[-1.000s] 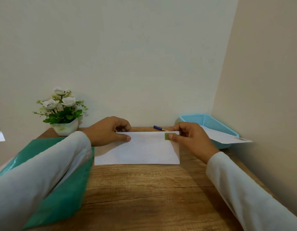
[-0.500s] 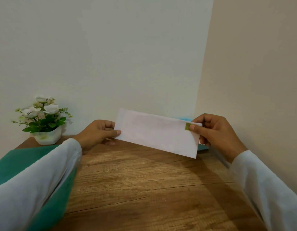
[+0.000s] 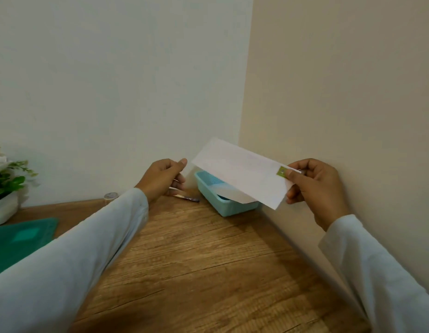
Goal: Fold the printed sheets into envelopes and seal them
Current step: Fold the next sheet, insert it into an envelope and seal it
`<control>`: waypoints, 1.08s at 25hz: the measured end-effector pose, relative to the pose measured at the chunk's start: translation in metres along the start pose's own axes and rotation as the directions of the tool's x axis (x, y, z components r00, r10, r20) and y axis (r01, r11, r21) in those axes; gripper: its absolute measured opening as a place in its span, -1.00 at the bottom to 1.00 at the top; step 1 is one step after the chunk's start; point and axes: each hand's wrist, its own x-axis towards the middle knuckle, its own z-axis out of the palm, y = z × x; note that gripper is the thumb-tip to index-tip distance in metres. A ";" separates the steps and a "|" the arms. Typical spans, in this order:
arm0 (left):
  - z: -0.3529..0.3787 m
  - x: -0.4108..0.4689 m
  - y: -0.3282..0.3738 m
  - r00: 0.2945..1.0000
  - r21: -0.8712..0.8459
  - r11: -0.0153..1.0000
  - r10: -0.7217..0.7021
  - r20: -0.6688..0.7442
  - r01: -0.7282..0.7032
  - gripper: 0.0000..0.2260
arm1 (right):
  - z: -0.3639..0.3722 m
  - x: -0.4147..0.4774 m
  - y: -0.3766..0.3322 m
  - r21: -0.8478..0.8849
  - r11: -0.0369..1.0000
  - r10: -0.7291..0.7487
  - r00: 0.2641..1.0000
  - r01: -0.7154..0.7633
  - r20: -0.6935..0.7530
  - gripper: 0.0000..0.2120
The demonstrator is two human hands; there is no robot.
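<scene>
One envelope (image 3: 240, 174) is held in the air above the blue basket (image 3: 226, 209), pinched at its green-stamped end by the right hand (image 3: 314, 188). Left hand (image 3: 160, 179) is kept just beside the envelope's other end, not touching, fingers loosely curled, nothing gripped.

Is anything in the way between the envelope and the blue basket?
Nothing visible blocks it. The right hand holds the envelope in the air over the blue basket, whose top is open. One white paper lies inside.
</scene>
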 end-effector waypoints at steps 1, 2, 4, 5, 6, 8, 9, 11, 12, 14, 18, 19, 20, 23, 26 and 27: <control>0.009 -0.001 0.001 0.999 0.004 1.000 -0.002 0.032 0.001 -0.66 | 0.000 0.001 0.004 0.009 1.000 0.013 0.999 -0.013 -0.034 -0.92; 0.017 -0.003 0.001 0.998 0.018 1.000 -0.001 0.067 0.000 -0.69 | 0.001 0.001 0.008 0.018 1.000 0.026 0.998 -0.025 -0.061 -0.91; 0.028 -0.008 -0.002 0.990 0.055 0.998 0.006 0.143 -0.014 -0.75 | 0.007 0.002 0.017 0.028 0.998 0.057 0.993 -0.054 -0.101 -0.90; 0.033 -0.011 -0.005 0.984 0.079 0.997 0.009 0.177 -0.023 -0.78 | 0.011 0.003 0.023 0.024 0.997 0.076 0.991 -0.074 -0.113 -0.90; 0.037 -0.014 -0.007 0.978 0.104 0.994 0.010 0.208 -0.033 -0.81 | 0.015 0.004 0.028 0.017 0.995 0.096 0.988 -0.095 -0.120 -0.90; 0.045 -0.022 -0.011 0.964 0.135 0.989 0.016 0.266 -0.054 -0.84 | 0.023 0.005 0.037 0.020 0.991 0.135 0.983 -0.134 -0.123 -0.94; 0.049 -0.025 -0.012 0.956 0.136 0.989 0.017 0.293 -0.060 -0.85 | 0.027 0.005 0.040 0.022 0.989 0.151 0.981 -0.149 -0.121 -0.96; 0.056 -0.033 -0.013 0.941 0.133 0.988 0.030 0.337 -0.079 -0.84 | 0.031 0.001 0.043 0.013 0.987 0.158 0.981 -0.157 -0.108 -0.90; 0.059 -0.036 -0.014 0.936 0.137 0.986 0.041 0.348 -0.094 -0.84 | 0.032 -0.001 0.044 0.001 0.988 0.153 0.984 -0.153 -0.095 -0.88; 0.066 -0.040 -0.014 0.932 0.148 0.982 0.057 0.359 -0.117 -0.83 | 0.033 -0.005 0.046 -0.056 0.989 0.133 0.989 -0.137 -0.069 -0.84; 0.079 -0.043 -0.013 0.913 0.186 0.970 0.073 0.401 -0.159 -0.85 | 0.034 -0.008 0.053 -0.274 0.959 0.067 0.996 -0.079 -0.053 -0.82; 0.082 -0.044 -0.013 0.910 0.203 0.964 0.078 0.407 -0.173 -0.87 | 0.034 -0.008 0.054 -0.319 0.946 0.043 0.997 -0.059 -0.057 -0.83; 0.084 -0.045 -0.014 0.910 0.214 0.960 0.082 0.406 -0.182 -0.87 | 0.033 -0.009 0.056 -0.350 0.936 0.020 0.998 -0.039 -0.057 -0.84; 0.088 -0.044 -0.015 0.919 0.227 0.955 0.092 0.383 -0.190 -0.87 | 0.031 -0.009 0.062 -0.418 0.908 -0.024 1.000 0.014 -0.019 -0.90; 0.088 -0.044 -0.015 0.922 0.228 0.956 0.087 0.378 -0.184 -0.85 | 0.030 -0.010 0.066 -0.465 0.883 -0.041 0.998 0.057 0.045 -0.91; 0.088 -0.044 -0.015 0.921 0.234 0.954 0.088 0.380 -0.187 -0.84 | 0.030 -0.009 0.067 -0.469 0.881 -0.041 0.997 0.065 0.061 -0.91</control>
